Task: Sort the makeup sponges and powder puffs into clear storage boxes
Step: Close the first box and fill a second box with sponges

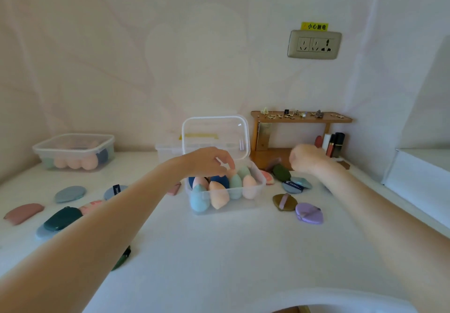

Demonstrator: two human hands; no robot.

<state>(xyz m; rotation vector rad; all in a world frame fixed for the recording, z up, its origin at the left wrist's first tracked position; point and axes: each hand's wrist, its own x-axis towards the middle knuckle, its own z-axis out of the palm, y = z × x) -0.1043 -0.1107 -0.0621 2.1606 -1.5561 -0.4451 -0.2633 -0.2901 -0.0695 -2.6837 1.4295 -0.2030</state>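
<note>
A clear storage box [259, 186] stands mid-table with its lid [215, 137] up, filled with several egg-shaped makeup sponges [219, 197] in peach, mint and blue. My left hand [209, 160] hovers over its back part, fingertips touching a peach sponge [231, 172]. My right hand [305, 158] is curled to the right of the box, above flat powder puffs; whether it holds anything is hidden. Puffs lie right of the box: olive [283, 202], purple [309, 213], blue [295, 185]. More puffs lie at the left: dark green [62, 219], grey-blue [70, 194], pink [23, 213].
A second clear box [74, 152] with peach sponges stands closed at the back left. A small wooden shelf [302, 118] with jewellery and lipsticks [333, 143] is at the back right. A wall socket [314, 44] hangs above. A white ledge [418, 174] borders the right side.
</note>
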